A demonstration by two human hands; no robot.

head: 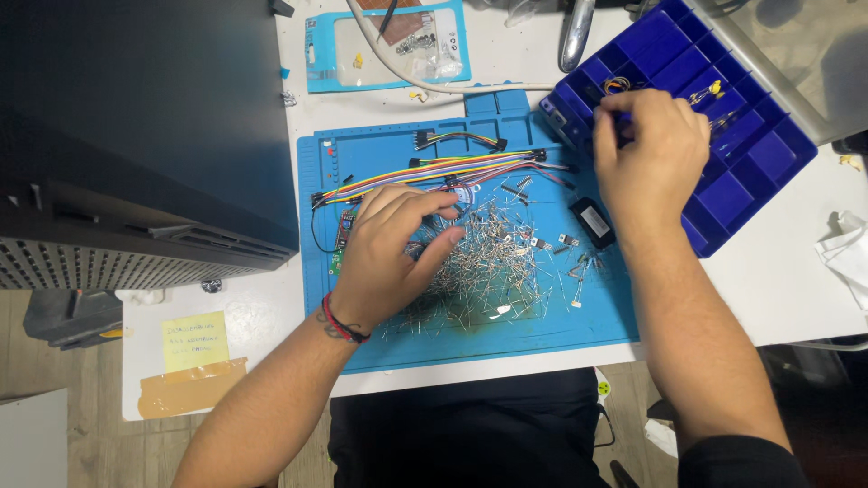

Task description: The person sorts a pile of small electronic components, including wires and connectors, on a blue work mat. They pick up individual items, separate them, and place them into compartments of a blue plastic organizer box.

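Hands (389, 253) work over blue mat (362, 154), perhaps silicone.

1. This is an electronics hobby bench or small workshop, set up on a white table (778, 280).
2. A blue silicone soldering mat (506, 316) with moulded trays covers the middle of the table.
3. A heap of loose wire-legged components (493, 267) lies on the mat, beside rainbow jumper wires (434, 172) and a small circuit board (344, 228).
4. A blue compartment organiser box (723, 154) holds sorted parts.
5. A large black equipment case (136, 126) stands at the left edge.
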